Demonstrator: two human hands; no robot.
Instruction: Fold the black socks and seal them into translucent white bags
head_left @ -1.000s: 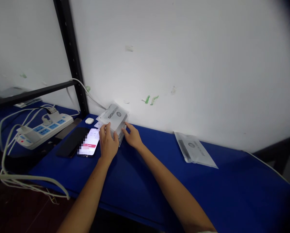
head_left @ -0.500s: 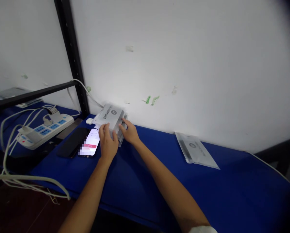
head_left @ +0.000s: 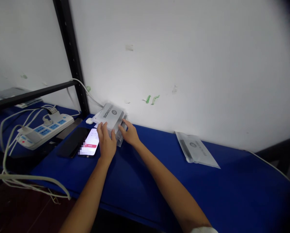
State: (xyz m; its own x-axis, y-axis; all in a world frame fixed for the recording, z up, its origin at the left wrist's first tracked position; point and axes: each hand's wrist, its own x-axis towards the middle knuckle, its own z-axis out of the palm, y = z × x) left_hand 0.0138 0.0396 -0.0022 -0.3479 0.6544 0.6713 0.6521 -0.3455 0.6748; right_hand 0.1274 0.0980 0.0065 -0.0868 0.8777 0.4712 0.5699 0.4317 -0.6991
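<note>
A stack of pale, translucent plastic packages (head_left: 112, 113) lies against the wall, its top one printed with a round logo and dark lettering. My left hand (head_left: 107, 139) is at the stack's near left edge, fingers apart, with the fingertips at the packages. At the right side my right hand (head_left: 129, 132) has its thumb and fingers spread and touching the stack's edge. Neither hand is wrapped round a package. Close by my left hand is a phone with a lit screen (head_left: 92, 139). A dark phone-like slab (head_left: 73, 142) lies left of it.
Another flat package (head_left: 194, 149) lies farther right on the blue table (head_left: 145, 181). To the left are a white power strip (head_left: 46, 129) with plugs, loose white cables (head_left: 38, 178) and a black metal post (head_left: 70, 55). A small white case (head_left: 89, 121) sits behind the phones.
My left hand has shifted slightly left and its fingers have drawn back a little from the top package. My right hand stays nearly where it was.
</note>
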